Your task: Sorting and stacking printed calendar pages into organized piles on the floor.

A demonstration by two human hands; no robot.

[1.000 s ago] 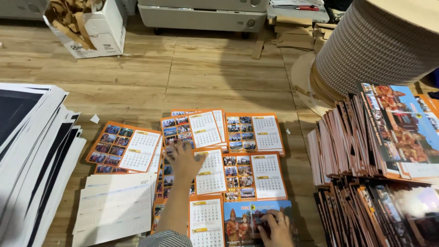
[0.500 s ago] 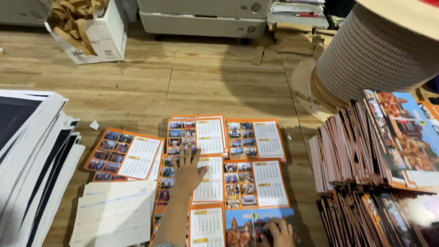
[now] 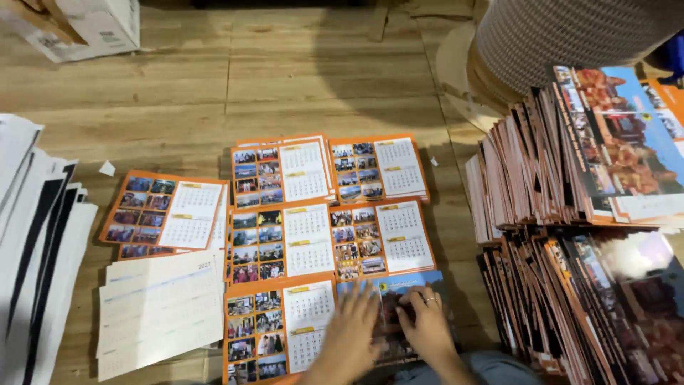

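A: What are the hands doing, closest to the camera?

B: Both lie flat with fingers spread on a blue cover sheet (image 3: 399,299) at the near edge of the wooden floor (image 3: 299,78). The left hand (image 3: 354,329) presses on its left part, the right hand (image 3: 426,324) on its middle; neither is curled around anything. They sit just beside each other.

A: And where is that sheet among the rest?

B: It is the nearest right piece in a grid of orange calendar pages. Touching its left side is a near calendar page (image 3: 279,328) with photos and a date grid. Left of that lies a pale white stack (image 3: 160,310), fanned slightly.

A: Further out?

B: A middle row of two calendar stacks (image 3: 328,239), then a far row of two more (image 3: 331,171). One separate calendar stack (image 3: 165,214) sits left, tilted. At the far left edge are black-and-white sheets (image 3: 35,235).

A: On the right?

B: Tall fanned piles of printed covers (image 3: 570,214), leaning, well apart from the hands. Beyond them a big coil spool (image 3: 570,36), and at the far left a cardboard box (image 3: 92,25).
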